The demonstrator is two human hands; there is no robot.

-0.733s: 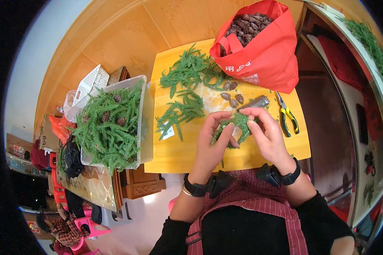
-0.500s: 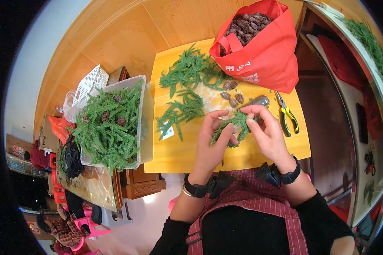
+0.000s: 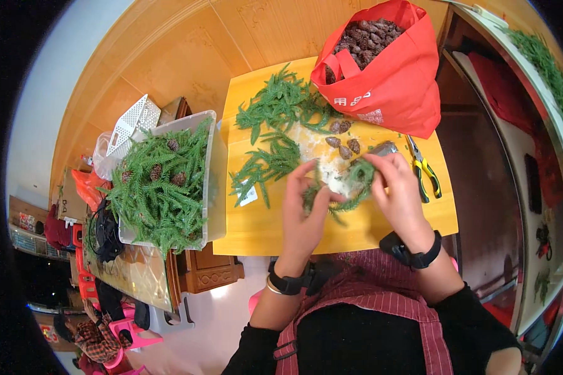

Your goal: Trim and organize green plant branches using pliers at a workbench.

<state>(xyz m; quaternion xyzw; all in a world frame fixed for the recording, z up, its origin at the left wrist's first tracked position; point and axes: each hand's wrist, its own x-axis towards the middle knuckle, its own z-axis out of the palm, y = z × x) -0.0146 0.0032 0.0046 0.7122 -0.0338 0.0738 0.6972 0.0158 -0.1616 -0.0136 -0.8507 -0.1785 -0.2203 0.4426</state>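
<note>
Between my two hands a green artificial pine sprig [image 3: 356, 199] is held over the near part of the yellow table. My left hand [image 3: 305, 209] pinches its left end, and my right hand [image 3: 394, 187] grips the right side, where the sprig curls round; motion blurs it somewhat. Just beyond lie several brown pine cones [image 3: 345, 152] beside a scatter of whitish bits. Loose pine sprigs [image 3: 275, 103] are heaped at the far left of the table, with more sprigs [image 3: 269, 164] left of my left hand. Yellow-and-black pliers [image 3: 423, 169] rest to the right of my right hand.
A red bag [image 3: 388, 87] full of pine cones stands at the table's far right. On the left, a clear plastic bin [image 3: 214, 181] holds green sprigs with a few cones. A white perforated basket [image 3: 134, 122] is behind it. One person [image 3: 97, 337] sits at lower left.
My hands have moved apart slightly, the left one a little down and left. The sprig between them is now stretched wider and curled at its right end.
</note>
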